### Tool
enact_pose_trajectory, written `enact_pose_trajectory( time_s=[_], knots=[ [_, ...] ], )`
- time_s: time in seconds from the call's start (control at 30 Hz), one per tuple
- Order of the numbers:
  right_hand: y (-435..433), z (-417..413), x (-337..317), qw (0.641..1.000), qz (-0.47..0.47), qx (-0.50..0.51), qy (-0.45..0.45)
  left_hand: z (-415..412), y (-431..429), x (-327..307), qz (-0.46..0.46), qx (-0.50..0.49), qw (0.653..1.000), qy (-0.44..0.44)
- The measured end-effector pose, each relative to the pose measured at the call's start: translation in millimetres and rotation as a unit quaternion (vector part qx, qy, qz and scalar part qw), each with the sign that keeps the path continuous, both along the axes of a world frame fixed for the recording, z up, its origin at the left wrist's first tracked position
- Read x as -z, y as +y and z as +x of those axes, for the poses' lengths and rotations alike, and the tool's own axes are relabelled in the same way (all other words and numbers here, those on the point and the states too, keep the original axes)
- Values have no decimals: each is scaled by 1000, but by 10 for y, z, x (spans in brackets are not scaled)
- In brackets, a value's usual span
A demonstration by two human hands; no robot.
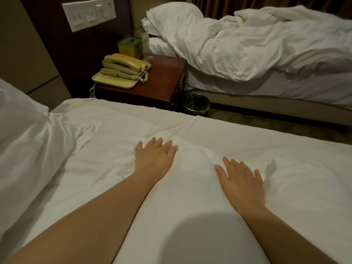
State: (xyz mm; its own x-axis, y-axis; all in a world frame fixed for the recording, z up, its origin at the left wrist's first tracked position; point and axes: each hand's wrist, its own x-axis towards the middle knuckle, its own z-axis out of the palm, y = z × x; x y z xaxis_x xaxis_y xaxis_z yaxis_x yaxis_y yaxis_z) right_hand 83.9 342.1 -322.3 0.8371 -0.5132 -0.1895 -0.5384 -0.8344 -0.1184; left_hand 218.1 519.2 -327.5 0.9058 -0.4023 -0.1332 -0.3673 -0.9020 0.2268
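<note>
**Both palms laid flat on a white bed sheet**

The left hand (154,156) and the right hand (241,184) were pressed palm-down on the white sheet (190,197) of the near bed, fingers straight and slightly apart, nothing being gripped. Creases were gathered in the sheet just beyond and between the two hands. A pillow (21,141) was seen at the near left. Beyond the bed, a dark wooden nightstand (162,82) was set, on which a cream telephone (122,70) and a yellow box (130,45) were placed. A metal wastebin (195,103) was stood on the floor to its right. At the far right, a second bed (266,88) was covered by a rumpled duvet (257,46). A switch panel (88,13) was mounted on the far wall.
</note>
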Motion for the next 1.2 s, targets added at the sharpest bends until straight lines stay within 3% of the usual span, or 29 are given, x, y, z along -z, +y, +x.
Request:
enact_pose_trajectory(
  time_s=[0.2,0.3,0.4,0.5,0.6,0.7,0.73,0.8,0.9,1.07,1.2],
  knots=[
    [23,-18,73,999,-31,-1,20,-274,47,-433,-56,-29,998,2],
    [50,14,87,999,-31,4,17,-1169,98,-753,-84,16,985,-149],
    [41,23,77,1000,-21,12,8,-1826,192,-768,-137,94,975,-145],
    [61,-15,63,1000,-23,2,5,-1751,210,-584,-108,67,984,-121],
    [63,-23,19,999,-26,8,-33,-1632,219,-372,-88,55,990,-95],
    [215,-118,-298,991,69,60,-100,-1566,199,-185,-78,45,992,-83],
    [350,-229,-398,987,84,53,-127,-1501,182,-144,-79,41,992,-91],
    [749,-637,-534,980,18,-45,-192,-1360,136,-111,-80,37,992,-93],
    [816,-1107,-528,975,-49,-168,-136,-1208,62,-102,-80,38,993,-78],
    [55,-989,-584,992,-118,-35,2,-1027,41,-89,-120,37,987,-96],
    [47,-951,-379,997,-76,10,-16,-921,40,-19,-150,20,981,-120]
  ],
)
